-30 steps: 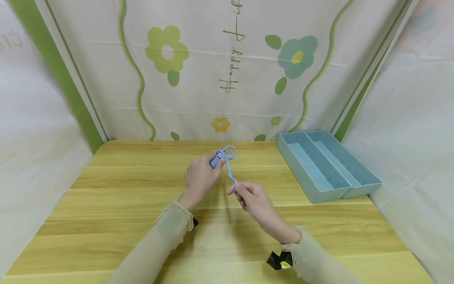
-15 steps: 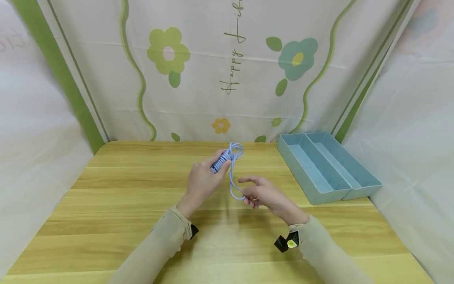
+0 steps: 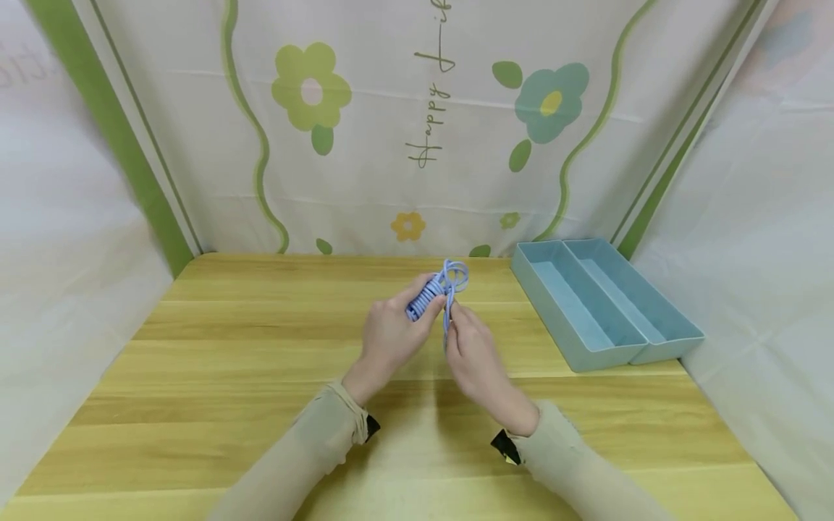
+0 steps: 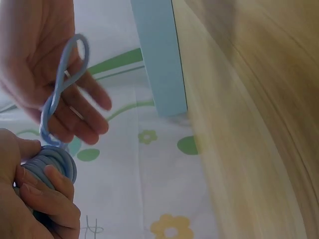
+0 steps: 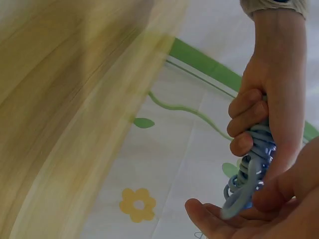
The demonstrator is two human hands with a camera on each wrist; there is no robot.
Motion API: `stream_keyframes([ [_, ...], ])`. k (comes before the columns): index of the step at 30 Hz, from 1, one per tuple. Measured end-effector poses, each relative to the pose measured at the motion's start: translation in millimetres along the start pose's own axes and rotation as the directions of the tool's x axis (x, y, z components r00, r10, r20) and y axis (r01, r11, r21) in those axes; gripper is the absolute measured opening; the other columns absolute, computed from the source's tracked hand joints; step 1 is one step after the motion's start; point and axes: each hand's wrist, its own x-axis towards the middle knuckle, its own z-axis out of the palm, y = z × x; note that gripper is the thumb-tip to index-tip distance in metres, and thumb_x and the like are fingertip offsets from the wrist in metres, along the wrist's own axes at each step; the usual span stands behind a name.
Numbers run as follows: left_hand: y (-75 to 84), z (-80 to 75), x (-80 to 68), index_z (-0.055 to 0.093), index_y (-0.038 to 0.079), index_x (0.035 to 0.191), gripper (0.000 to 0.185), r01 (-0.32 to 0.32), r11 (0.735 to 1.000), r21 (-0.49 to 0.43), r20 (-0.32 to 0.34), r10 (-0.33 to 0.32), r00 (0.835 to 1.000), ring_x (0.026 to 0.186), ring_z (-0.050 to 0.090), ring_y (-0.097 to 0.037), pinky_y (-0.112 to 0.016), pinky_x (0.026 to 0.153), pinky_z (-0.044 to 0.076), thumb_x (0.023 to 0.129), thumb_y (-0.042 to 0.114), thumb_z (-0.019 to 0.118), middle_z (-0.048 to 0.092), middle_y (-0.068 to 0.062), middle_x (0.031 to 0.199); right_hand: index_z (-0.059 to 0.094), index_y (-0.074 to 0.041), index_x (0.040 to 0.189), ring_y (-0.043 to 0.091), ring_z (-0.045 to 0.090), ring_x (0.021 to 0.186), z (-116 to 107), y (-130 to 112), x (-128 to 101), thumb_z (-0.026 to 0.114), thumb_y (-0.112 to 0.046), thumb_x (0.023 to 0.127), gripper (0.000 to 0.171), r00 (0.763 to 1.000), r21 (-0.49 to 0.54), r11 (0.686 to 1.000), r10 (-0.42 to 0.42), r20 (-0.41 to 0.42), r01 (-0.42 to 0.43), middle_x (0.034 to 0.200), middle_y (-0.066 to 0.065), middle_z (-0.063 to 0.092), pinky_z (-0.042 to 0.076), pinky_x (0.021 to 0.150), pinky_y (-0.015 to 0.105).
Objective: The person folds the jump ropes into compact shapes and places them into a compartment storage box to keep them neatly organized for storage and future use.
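Observation:
A light blue cord (image 3: 425, 297), wound into a tight bundle with loose loops at its far end, is held above the table. My left hand (image 3: 393, 334) grips the bundle, fingers wrapped round the coils (image 5: 261, 143) in the right wrist view. Close beside it is my right hand (image 3: 474, 356), right at the hanging cord. In the left wrist view, the right hand's fingers (image 4: 85, 110) are loosely extended, and a free cord loop (image 4: 61, 74) lies across in front of them. The right thumb (image 5: 273, 193) overlaps the coil's end in the right wrist view.
Two light blue trays (image 3: 606, 352) stand side by side at the table's right rear. The wooden table (image 3: 260, 405) ends at a white floral curtain (image 3: 378, 174) behind, with pale curtains at both sides.
The right hand first pulled a strand toward me, then loosened its fingers and moved forward beside the bundle. The left hand shifted right with the cord.

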Motion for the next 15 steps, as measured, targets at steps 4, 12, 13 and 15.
stream_keyframes([
  [4,3.2,2.9,-1.7,0.065,0.011,0.13,0.043,-0.022,1.0,-0.015,-0.023,0.022,1.0,0.041,0.045,-0.004,-0.019,0.036,0.037,0.095,0.036,0.067,0.066,-0.002,0.07,0.06,0.007,0.122,0.015,0.046,0.064,0.5,-3.8,0.3,0.037,-0.006,0.104,0.032,0.998,0.034,0.999,-0.017,-0.064,0.019,0.083,0.007,0.054,0.043,0.052,0.029],
  [12,5.2,10.3,-5.8,0.063,0.014,0.134,0.038,-0.027,1.0,-0.008,-0.065,0.027,0.998,0.041,0.038,-0.007,-0.023,0.035,0.032,0.104,0.032,0.049,0.058,0.001,0.063,0.066,-0.001,0.08,0.022,0.047,0.079,-12.5,-3.9,7.5,0.044,-0.016,0.107,0.038,0.996,0.167,0.982,0.092,0.001,-0.091,0.089,0.013,0.051,0.042,0.062,0.032],
  [13,5.6,10.9,-6.4,0.062,0.014,0.135,0.038,-0.024,1.0,-0.016,-0.064,0.023,0.998,0.041,0.037,-0.007,-0.023,0.035,0.031,0.105,0.031,0.044,0.055,0.002,0.061,0.064,-0.001,0.075,0.022,0.045,0.073,-14.4,-3.2,8.6,0.046,-0.014,0.106,0.039,0.995,0.196,0.975,0.101,0.022,-0.103,0.083,0.011,0.049,0.04,0.059,0.031],
  [15,6.8,12.0,-7.7,0.061,0.015,0.137,0.041,-0.025,0.999,-0.027,-0.051,0.024,0.998,0.041,0.034,-0.007,-0.025,0.035,0.029,0.107,0.029,0.036,0.048,0.004,0.058,0.056,-0.002,0.068,0.019,0.04,0.063,-17.7,-0.9,9.9,0.048,-0.011,0.105,0.039,0.99,0.251,0.958,0.128,0.064,-0.14,0.071,0.007,0.044,0.034,0.053,0.028],
])
